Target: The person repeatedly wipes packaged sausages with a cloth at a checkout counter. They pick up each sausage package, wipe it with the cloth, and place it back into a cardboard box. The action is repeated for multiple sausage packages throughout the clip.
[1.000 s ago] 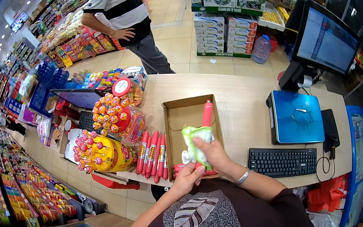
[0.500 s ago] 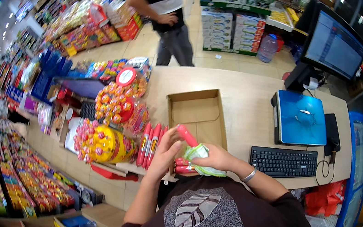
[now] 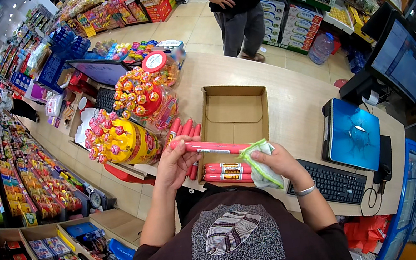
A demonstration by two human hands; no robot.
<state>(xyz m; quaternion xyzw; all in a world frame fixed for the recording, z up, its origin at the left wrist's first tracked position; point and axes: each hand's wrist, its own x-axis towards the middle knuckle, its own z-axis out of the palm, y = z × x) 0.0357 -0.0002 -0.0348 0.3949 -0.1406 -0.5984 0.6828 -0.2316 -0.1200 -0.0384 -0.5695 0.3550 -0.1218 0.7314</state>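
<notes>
A long red-wrapped sausage (image 3: 217, 147) lies level across the front of an open cardboard box (image 3: 263, 117), held above it. My left hand (image 3: 172, 168) is closed around the sausage's left end. My right hand (image 3: 279, 161) grips a white cloth with a green edge (image 3: 266, 176), which is folded over the sausage's right end and hides it. Below, a few sausages (image 3: 228, 173) with printed labels lie side by side in the near end of the box. More red sausages (image 3: 186, 128) rest left of the box, partly hidden by my left hand.
Lollipop tubs (image 3: 136, 145) crowd the counter's left side. On the right are a keyboard (image 3: 333, 187), a blue-topped device (image 3: 353, 133) and a monitor (image 3: 404, 60). Across the counter (image 3: 293, 91) stands a person (image 3: 240, 24), near stacked cartons (image 3: 300, 29).
The sausage has swung from pointing up and away to lying crosswise. My left hand, earlier open beside it, now grips its end. The cloth hand moved right; the whole view has shifted.
</notes>
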